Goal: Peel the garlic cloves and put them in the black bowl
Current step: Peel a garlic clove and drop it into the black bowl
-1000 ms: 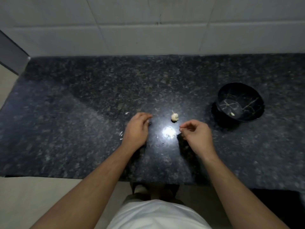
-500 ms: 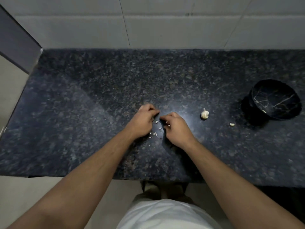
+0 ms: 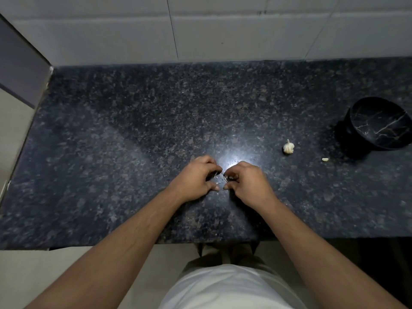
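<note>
My left hand (image 3: 196,179) and my right hand (image 3: 247,184) lie close together on the dark granite counter (image 3: 133,141), fingers curled, fingertips almost meeting. Each pinches thin slivers of garlic skin (image 3: 219,179) from a small scatter between them. What lies under the fingers is hidden. A pale garlic bulb piece (image 3: 288,147) sits apart to the right. A small loose clove bit (image 3: 325,159) lies further right, just outside the black bowl (image 3: 376,121). The marbled black bowl stands at the right edge of view.
A tiled wall (image 3: 223,30) backs the counter. A grey panel (image 3: 20,63) closes the far left corner. The counter's front edge runs just under my forearms, with my white shirt below it.
My right hand has come left to meet my left hand over the skin scraps. My view has shifted left, so the bulb and bowl now sit further right.
</note>
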